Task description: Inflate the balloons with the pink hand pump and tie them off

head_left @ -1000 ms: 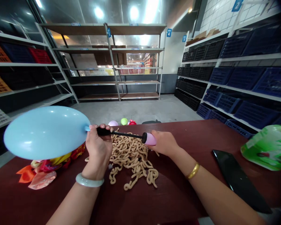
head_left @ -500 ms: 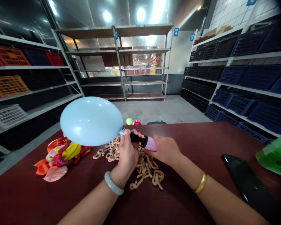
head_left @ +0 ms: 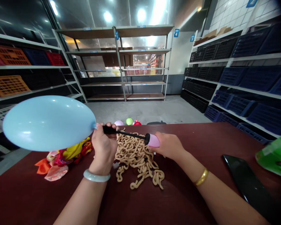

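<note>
A large light-blue balloon point(head_left: 48, 122) floats at the left, its neck on the black nozzle of a hand pump. My left hand point(head_left: 104, 147) is closed round that nozzle and the balloon's neck. My right hand point(head_left: 169, 145) grips the pump's pink barrel point(head_left: 154, 140), pulled away so the thin black rod point(head_left: 131, 135) shows between the hands. Both hands hover over a heap of tan chain links point(head_left: 135, 157) on the dark red table point(head_left: 182, 200).
Limp coloured balloons point(head_left: 61, 157) lie at the table's left. A black phone point(head_left: 248, 184) and a green bag point(head_left: 275, 156) are at the right. Small inflated balloons point(head_left: 129, 121) sit on the floor beyond the table. Shelving with crates lines both sides.
The hands came together with the pump pushed in half a second ago, then drew apart again; the rod is extended once more and the balloon sits farther left, looking larger.
</note>
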Motion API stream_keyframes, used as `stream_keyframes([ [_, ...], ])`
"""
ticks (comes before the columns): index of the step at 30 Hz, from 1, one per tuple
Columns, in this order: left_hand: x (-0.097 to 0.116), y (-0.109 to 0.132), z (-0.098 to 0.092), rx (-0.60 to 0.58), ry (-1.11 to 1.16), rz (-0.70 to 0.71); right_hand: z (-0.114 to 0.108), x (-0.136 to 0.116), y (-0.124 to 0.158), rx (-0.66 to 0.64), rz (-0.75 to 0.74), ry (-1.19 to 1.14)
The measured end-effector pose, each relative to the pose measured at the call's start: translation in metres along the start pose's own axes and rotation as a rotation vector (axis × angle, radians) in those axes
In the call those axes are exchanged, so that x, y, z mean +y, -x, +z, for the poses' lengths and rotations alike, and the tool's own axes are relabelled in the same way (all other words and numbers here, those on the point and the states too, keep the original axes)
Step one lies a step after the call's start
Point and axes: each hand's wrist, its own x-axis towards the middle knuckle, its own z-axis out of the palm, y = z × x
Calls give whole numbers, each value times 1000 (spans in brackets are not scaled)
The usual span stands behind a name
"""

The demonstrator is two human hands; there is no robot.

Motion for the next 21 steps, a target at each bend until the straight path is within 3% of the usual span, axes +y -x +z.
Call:
stream_keyframes([
  [4, 5, -6, -4, 25, 7, 18, -1, 5, 0, -18, 2, 37],
  [8, -9, 2, -2, -1, 19, 27, 0, 3, 1, -29, 5, 71],
  [16, -45, 43, 12, -77, 14, -119, -2, -19, 6, -20, 24, -11],
  [21, -55, 64, 18, -117, -29, -165, -5, -30, 8, -15, 42, -62],
])
